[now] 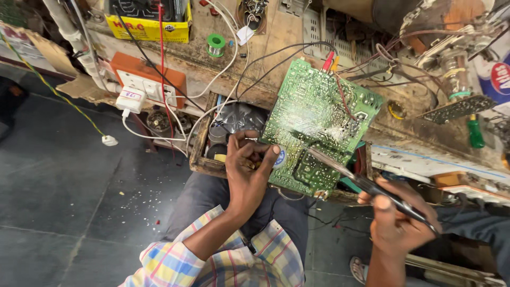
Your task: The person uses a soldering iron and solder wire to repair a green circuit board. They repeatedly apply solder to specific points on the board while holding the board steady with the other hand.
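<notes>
Two hands at work: my left hand (248, 172), fingers curled, pinches the lower-left edge of the board (319, 125); my right hand (398, 223), at 4 o'clock, grips the iron (366, 183), tip on the board's solder side. Board green, tilted, silver-dotted. Yellow box (149, 27) at 11 o'clock; orange socket panel (146, 79) below it.

1. A yellow rectangular box (149, 26) with red lettering is sitting at the desk's top left.
2. A small white label (133, 96) with red marks is sticking on the white plug below the orange socket board.
3. A white package with a red and blue round emblem (496, 74) is showing at the right edge.
</notes>
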